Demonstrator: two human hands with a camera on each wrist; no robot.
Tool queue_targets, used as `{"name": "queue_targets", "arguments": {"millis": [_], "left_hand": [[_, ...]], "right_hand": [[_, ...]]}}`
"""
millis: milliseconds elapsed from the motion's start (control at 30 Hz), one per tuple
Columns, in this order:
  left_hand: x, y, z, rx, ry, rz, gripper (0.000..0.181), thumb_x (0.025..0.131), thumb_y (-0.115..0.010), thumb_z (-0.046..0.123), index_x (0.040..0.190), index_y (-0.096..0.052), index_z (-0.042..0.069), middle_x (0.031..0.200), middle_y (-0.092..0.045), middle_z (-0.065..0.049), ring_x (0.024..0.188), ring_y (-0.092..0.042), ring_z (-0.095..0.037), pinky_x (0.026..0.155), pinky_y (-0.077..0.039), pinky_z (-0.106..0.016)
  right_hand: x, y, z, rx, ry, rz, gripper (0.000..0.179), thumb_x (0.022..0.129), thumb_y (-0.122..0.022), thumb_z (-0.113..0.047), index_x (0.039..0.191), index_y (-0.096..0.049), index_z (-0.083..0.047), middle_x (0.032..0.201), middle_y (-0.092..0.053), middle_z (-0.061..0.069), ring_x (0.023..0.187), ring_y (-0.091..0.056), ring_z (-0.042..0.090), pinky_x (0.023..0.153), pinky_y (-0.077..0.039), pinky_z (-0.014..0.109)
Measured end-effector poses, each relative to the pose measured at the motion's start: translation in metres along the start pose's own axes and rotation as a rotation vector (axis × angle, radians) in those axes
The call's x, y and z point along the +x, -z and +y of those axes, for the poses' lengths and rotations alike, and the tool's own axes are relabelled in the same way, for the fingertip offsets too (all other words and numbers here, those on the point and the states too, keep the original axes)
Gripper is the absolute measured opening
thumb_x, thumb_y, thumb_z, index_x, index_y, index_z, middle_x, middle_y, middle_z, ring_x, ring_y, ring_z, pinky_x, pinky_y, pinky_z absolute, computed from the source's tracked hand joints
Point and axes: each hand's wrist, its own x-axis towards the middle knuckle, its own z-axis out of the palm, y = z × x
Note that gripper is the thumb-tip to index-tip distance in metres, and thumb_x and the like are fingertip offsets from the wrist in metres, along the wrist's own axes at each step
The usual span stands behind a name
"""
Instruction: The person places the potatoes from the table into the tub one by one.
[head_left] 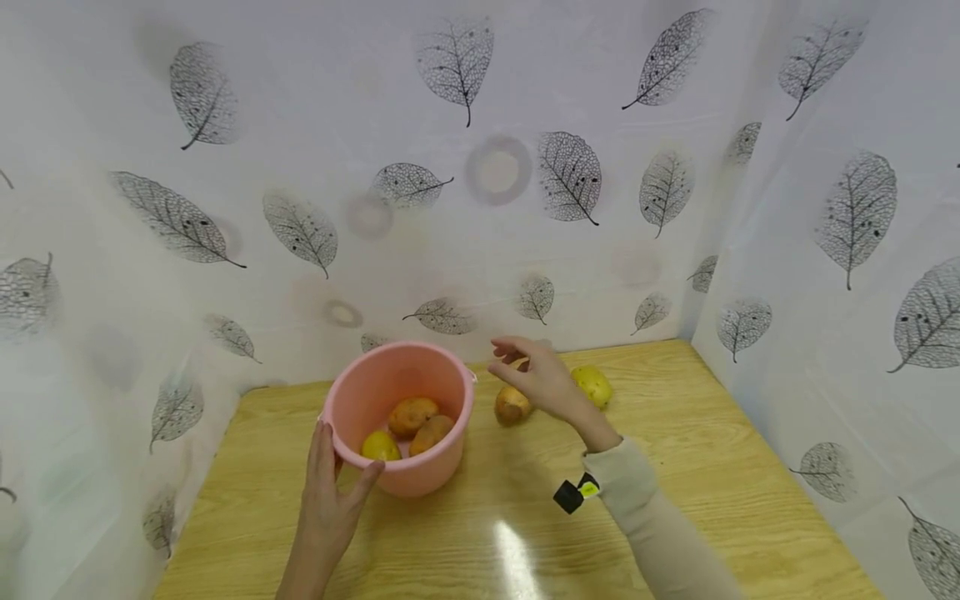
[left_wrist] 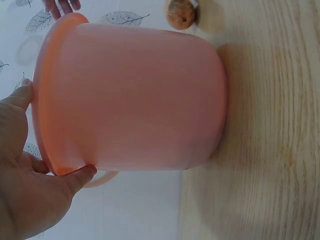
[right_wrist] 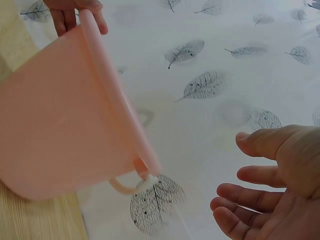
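A pink plastic bucket (head_left: 442, 467) stands on the wooden table, its wall also filling much of the left wrist view. My left hand (head_left: 330, 492) holds its rim at the near left side, with the thumb at the front and the fingers on the left. Two brown potatoes, one at the back (head_left: 412, 416) and one at the right (head_left: 432, 434), lie inside beside a yellow fruit (head_left: 381, 446). My right hand (head_left: 543, 379) hangs in the air right of the bucket, holding nothing, its fingers loosely bent and apart. Below it sits a round brown onion (head_left: 512, 405).
A yellow-green, lumpy round fruit or vegetable (head_left: 592, 386) lies on the table (head_left: 720, 467) behind the right wrist. White sheeting with a leaf print (head_left: 480, 250) closes off the back and both sides. The bucket's handle (right_wrist: 127, 187) hangs off its rim.
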Motion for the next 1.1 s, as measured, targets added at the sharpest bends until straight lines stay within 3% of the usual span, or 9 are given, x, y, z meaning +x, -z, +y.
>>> {"name": "queue_targets", "arguments": {"millis": [567,1100], "left_hand": [[0.000,0.004,0.001,-0.006,0.017,-0.014,0.102,0.099,-0.072,0.030,0.166,0.001,0.005,0.171,0.002,-0.020,0.151,-0.024,-0.046,0.117,-0.032,-0.054],[-0.001,0.003,0.001,-0.011,0.027,-0.020,0.102,0.100,-0.071,0.034,0.166,0.002,0.006,0.172,0.003,-0.018,0.152,-0.023,-0.045,0.118,-0.031,-0.057]], "right_hand": [[-0.022,0.050,0.037,-0.095,-0.065,0.086,0.046,0.103,-0.067,-0.021,0.141,-0.059,0.004,0.123,-0.069,0.019,0.109,-0.066,0.033,0.091,-0.059,0.050],[-0.044,0.078,0.062,-0.159,-0.133,0.127,0.048,0.105,-0.064,-0.022,0.142,-0.056,0.007,0.126,-0.067,0.024,0.112,-0.065,0.037,0.094,-0.057,0.053]]}}
